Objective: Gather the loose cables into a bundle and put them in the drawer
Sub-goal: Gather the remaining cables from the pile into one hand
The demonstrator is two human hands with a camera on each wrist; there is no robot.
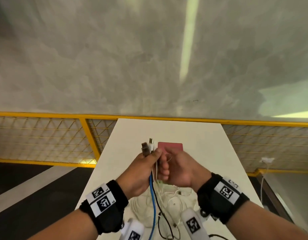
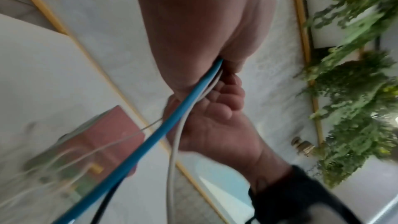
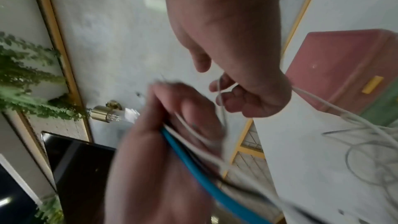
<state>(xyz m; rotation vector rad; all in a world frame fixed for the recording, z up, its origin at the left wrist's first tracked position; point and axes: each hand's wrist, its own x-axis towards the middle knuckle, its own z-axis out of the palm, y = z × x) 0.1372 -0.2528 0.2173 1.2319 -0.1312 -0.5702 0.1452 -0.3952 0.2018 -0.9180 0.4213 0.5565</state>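
Above the white table (image 1: pixel 201 135), my left hand (image 1: pixel 154 157) grips a bunch of cable ends. Their plugs (image 1: pixel 147 147) stick up out of the fist. A blue cable (image 1: pixel 152 201), a black one and white ones hang from it down to the table. My right hand (image 1: pixel 164 168) is right beside it, fingers curled, pinching a thin white cable (image 3: pixel 219 91). In the right wrist view that cable (image 3: pixel 323 103) runs back past the hand to loose white loops (image 1: pixel 174 196) on the table. Behind the hands stands a pink box (image 1: pixel 170 146) with a green drawer (image 3: pixel 383 108) and a yellow handle.
A yellow-framed mesh railing (image 1: pixel 45 141) runs behind and beside the table, against a grey wall. Green plants (image 2: pixel 355 108) and a brass fitting (image 3: pixel 103 111) show in the wrist views. A white plug and cord (image 1: pixel 266 161) hang at the right railing.
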